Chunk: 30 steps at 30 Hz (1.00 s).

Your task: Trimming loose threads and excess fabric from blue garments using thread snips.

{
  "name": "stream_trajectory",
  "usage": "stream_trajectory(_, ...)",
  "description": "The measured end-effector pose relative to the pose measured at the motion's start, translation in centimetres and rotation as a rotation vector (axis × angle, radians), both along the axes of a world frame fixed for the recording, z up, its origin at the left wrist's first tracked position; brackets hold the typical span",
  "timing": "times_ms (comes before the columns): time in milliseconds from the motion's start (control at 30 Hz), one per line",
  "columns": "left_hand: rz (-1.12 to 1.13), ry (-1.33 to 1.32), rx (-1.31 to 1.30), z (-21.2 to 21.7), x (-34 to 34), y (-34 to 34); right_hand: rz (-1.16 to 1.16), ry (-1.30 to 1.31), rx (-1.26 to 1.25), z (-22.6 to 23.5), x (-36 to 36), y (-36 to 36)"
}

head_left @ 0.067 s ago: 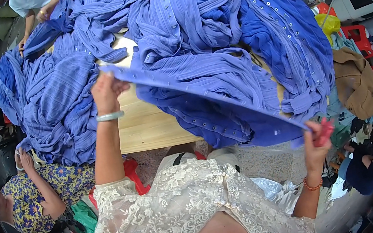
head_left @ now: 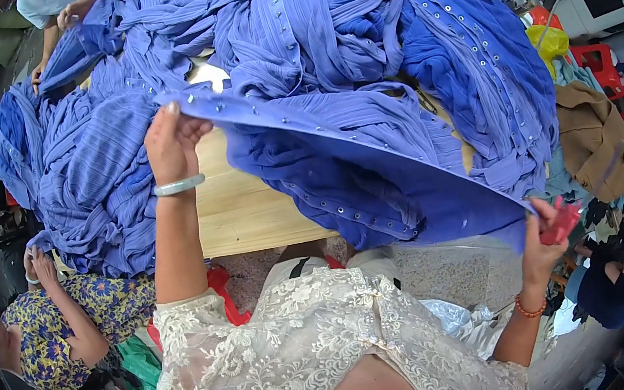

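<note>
A blue garment (head_left: 447, 200) is stretched between my two hands over the table's near edge, with a row of small metal snaps along its taut upper border. My left hand (head_left: 173, 140) is closed on one end of that border. At the lower right, my right hand (head_left: 542, 242) pinches the other end. A small red thing (head_left: 561, 223) also sits in the right hand's fingers, too blurred to name. The garment's darker side hangs in folds below the border. Beyond it lies a large heap of similar blue garments (head_left: 301, 38), some with rows of snaps or eyelets showing.
The wooden table (head_left: 249, 214) carries the heap. At left, a person in a flowered top (head_left: 83, 319) holds blue cloth; another person's hands (head_left: 68, 21) touch cloth at the far left. A brown cloth (head_left: 594, 137) and a red stool (head_left: 598, 65) are at right.
My right hand has moved right and slightly down with its end of the garment. My left hand has shifted slightly up and left. More of the snap row shows.
</note>
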<state>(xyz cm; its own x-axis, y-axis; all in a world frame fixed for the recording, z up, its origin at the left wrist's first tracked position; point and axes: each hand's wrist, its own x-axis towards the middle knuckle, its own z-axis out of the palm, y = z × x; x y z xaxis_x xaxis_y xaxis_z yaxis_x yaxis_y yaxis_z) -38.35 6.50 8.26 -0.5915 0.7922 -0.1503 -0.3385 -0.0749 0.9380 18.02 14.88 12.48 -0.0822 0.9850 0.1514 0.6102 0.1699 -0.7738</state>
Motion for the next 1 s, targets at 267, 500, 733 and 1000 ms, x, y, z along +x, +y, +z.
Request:
stream_trajectory(267, 0.202, -0.317, -0.355, -12.0, -1.2, -1.2, 0.360, -0.302, -0.279, -5.8, -0.7, -2.8)
stream_trajectory(500, 0.259, -0.457, -0.470, -17.4, -0.6, -4.0, 0.498, -0.689, -0.477, -8.4, -3.1, -6.2)
stream_trajectory(733, 0.511, -0.065, -0.420, -18.8, 1.4, -4.4, 0.265, -0.481, -0.121, -7.1, -6.6, -6.1)
stream_trajectory(1000, 0.032, 1.185, -0.400, -15.6, 11.9, -5.3, 0.461, -0.255, -0.421, -6.6, -12.9, -7.9)
